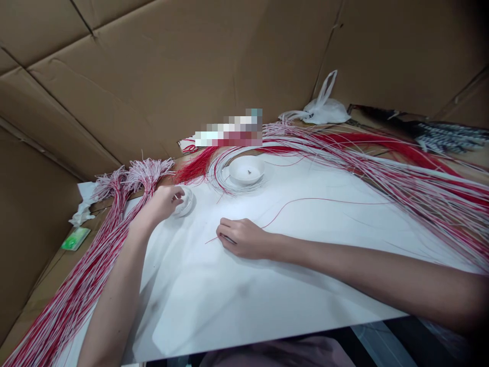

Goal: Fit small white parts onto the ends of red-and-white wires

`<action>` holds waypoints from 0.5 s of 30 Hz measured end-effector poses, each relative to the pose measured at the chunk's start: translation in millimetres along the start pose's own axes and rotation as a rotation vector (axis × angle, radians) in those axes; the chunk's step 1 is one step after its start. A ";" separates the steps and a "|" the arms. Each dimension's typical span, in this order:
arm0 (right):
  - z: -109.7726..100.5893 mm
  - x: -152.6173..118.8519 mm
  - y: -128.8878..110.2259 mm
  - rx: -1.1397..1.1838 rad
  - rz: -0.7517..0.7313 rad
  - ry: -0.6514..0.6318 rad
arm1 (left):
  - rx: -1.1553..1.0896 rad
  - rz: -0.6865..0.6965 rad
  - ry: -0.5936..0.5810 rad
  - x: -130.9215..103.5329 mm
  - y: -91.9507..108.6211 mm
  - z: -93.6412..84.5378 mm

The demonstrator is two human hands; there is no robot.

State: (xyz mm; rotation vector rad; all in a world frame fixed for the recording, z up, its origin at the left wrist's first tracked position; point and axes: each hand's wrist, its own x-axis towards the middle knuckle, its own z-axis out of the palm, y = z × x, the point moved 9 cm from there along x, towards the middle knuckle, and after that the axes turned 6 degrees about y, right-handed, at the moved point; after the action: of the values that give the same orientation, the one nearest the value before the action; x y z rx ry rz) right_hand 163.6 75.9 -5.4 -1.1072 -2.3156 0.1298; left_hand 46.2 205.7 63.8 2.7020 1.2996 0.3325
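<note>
On the left, my left hand (164,204) is over a small clear round dish (186,202), its fingers bent at the rim with a gap between them. I cannot make out the dish's contents. Near the middle of the white board (214,306), my right hand (244,238) is closed around a thin red wire (290,202). A short end of this wire sticks out left of the fingers, and its long tail curves away to the right. A slim dark thing (229,239) shows between those fingers; its kind is unclear.
A white bowl (247,171) with a small dark bit inside stands within a coil of white wires (217,176). Red-and-white wire bundles (87,265) lie at left, more wires (405,178) at right. Behind are a white plastic bag (326,111) and cardboard walls (183,66). A green packet (75,239) lies far left.
</note>
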 end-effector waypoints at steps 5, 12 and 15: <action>-0.4 -0.2 -0.1 0.006 0.001 0.006 | -0.050 -0.026 -0.134 0.1 -27.9 27.3; -0.4 -0.5 0.0 0.020 0.002 0.004 | -0.067 -0.042 -0.173 2.6 -31.8 35.2; -0.1 -0.5 0.3 0.022 0.005 -0.001 | -0.065 -0.032 -0.180 3.0 -30.2 36.2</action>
State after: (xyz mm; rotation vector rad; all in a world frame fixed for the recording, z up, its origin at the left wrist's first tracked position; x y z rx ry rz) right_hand 164.1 75.7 -5.6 -1.1025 -2.3072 0.1577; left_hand 34.3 226.2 22.9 2.5863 1.2570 0.1228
